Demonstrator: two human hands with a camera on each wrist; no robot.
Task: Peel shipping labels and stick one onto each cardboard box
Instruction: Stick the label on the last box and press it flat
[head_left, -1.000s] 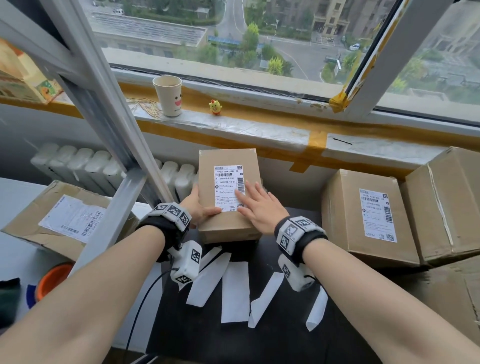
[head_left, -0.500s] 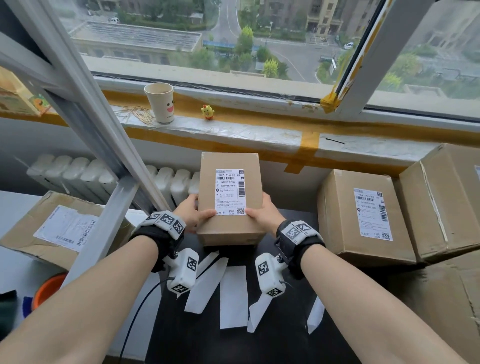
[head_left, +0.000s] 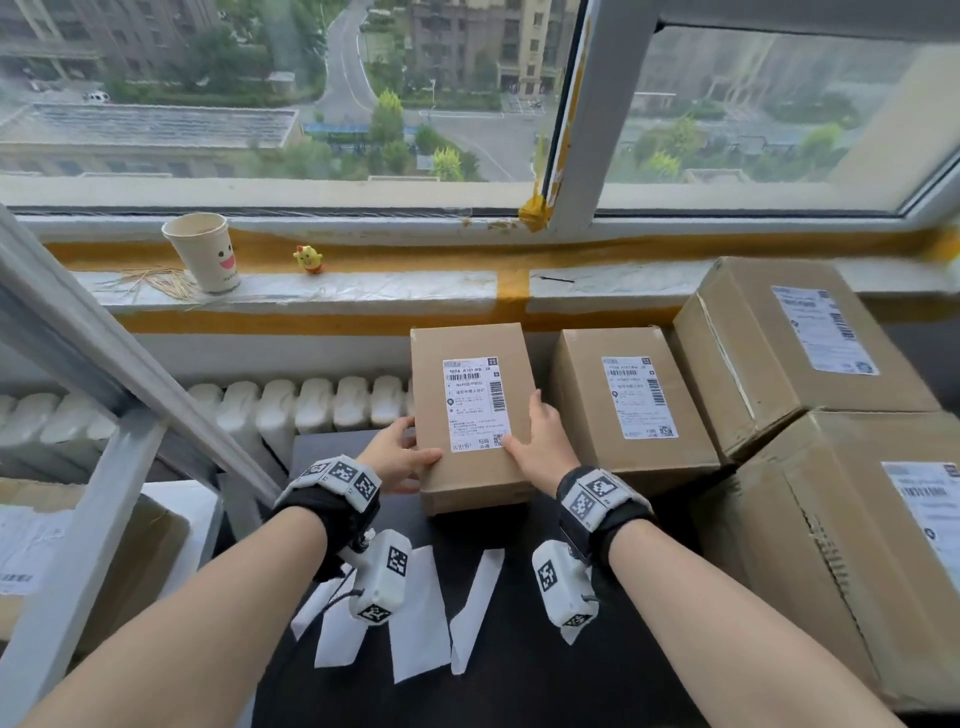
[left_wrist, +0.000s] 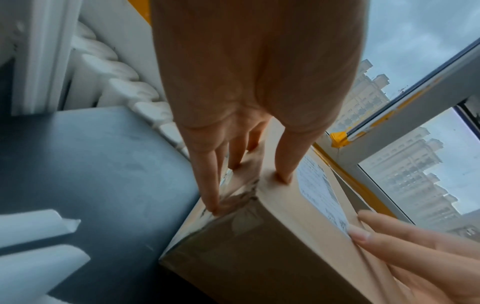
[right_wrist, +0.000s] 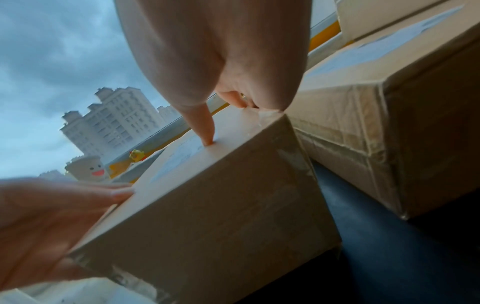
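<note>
Held the small cardboard box (head_left: 470, 415) by its near corners at the middle of the dark bench (head_left: 519, 675), just beside a labelled box (head_left: 631, 410) to the right. Left hand (head_left: 397, 460) closed in a grip on the near-left corner, thumb on top, fingers down the side; right hand (head_left: 543, 449) likewise gripping the near-right corner, thumb touching the shipping label (head_left: 475, 402). Label lay flat and square on the top face. Likely the set-aside step: best slid right, alongside the labelled neighbours, lifted level with both grips even. Best kept clear of the backing strips (head_left: 415, 608) at the near edge, and thumbs off the label's corners to avoid lifting them.
</note>
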